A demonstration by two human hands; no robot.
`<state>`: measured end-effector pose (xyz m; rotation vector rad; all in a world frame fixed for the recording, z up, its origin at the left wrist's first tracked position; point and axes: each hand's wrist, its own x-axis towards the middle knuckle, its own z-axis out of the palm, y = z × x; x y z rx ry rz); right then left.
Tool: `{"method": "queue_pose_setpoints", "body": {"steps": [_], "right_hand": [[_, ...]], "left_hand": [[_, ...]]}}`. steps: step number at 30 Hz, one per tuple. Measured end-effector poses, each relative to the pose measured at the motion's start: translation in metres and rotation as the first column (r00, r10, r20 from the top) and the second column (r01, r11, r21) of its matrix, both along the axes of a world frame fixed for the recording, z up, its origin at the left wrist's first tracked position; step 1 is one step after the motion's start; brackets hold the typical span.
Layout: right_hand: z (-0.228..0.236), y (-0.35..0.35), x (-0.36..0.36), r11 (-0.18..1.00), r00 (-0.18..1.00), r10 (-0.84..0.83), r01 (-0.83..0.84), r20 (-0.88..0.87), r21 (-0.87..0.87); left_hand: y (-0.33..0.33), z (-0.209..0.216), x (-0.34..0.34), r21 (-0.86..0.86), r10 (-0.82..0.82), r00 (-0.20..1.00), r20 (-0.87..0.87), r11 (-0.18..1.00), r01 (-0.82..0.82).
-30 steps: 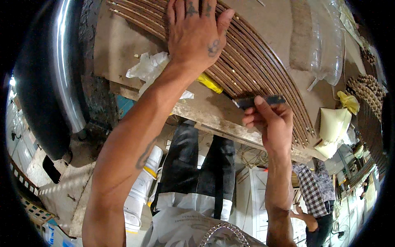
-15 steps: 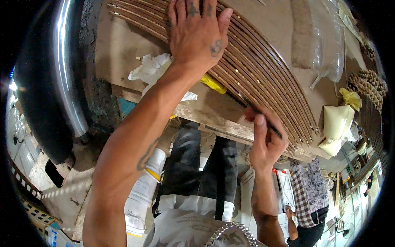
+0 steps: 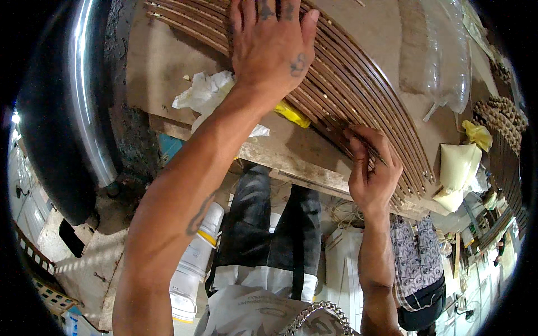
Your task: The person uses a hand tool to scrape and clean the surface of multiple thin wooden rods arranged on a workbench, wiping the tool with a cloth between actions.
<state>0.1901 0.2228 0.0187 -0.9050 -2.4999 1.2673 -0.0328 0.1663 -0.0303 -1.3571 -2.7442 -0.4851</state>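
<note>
Long brown slotted strips (image 3: 364,95) lie side by side on the workbench, bending in the view, with pale bits along their grooves. My left hand (image 3: 272,53) rests flat across them with its fingers stretched out, the fingertips cut off by the upper edge. Farther right, my right hand (image 3: 375,168) pinches a thin, dark, pen-like tool (image 3: 339,121). The tool's tip reaches over the near strips; its exact kind is hard to make out. Beside my left wrist are crumpled white paper (image 3: 204,92) and a yellow piece of plastic (image 3: 292,115).
Clear plastic wrap (image 3: 443,61) lies on the cardboard-coloured bench top (image 3: 375,25). A cream packet (image 3: 459,168) sits at the right. A shiny metal cylinder (image 3: 87,101) stands left. White buckets (image 3: 188,269) are below the bench. Another person (image 3: 419,274) is at lower right.
My right hand has shifted a little right and away from me along the strips, with the tool in it. My left hand stays almost in place. The other person's pose has changed.
</note>
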Motion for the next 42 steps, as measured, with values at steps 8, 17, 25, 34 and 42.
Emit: {"method": "queue_pose_setpoints", "body": {"steps": [8, 17, 25, 34, 42], "right_hand": [[-0.007, -0.008, 0.0, 0.99, 0.995, 0.081, -0.073, -0.058, 0.12], [-0.004, 0.0, -0.004, 0.999, 1.0, -0.011, 0.011, 0.016, -0.034], [0.007, 0.016, -0.016, 0.611, 0.932, -0.26, 0.36, 0.25, -0.705], [0.002, 0.053, -0.026, 0.446, 0.94, -0.078, 0.332, 0.333, -0.831], [0.007, 0.043, -0.018, 0.346, 0.938, -0.209, 0.335, 0.276, -0.876]], "left_hand": [[-0.001, 0.0, -0.001, 0.036, -0.002, 1.0, -0.007, 0.999, 0.002], [0.001, -0.001, -0.002, 0.036, -0.001, 0.999, -0.038, 0.999, 0.002], [-0.001, 0.0, -0.001, 0.018, 0.0, 0.998, -0.058, 1.0, 0.001], [0.001, -0.002, -0.001, 0.017, -0.034, 0.997, -0.063, 0.999, 0.036], [0.0, 0.003, -0.002, -0.031, 0.002, 1.0, -0.026, 1.0, -0.002]]}}
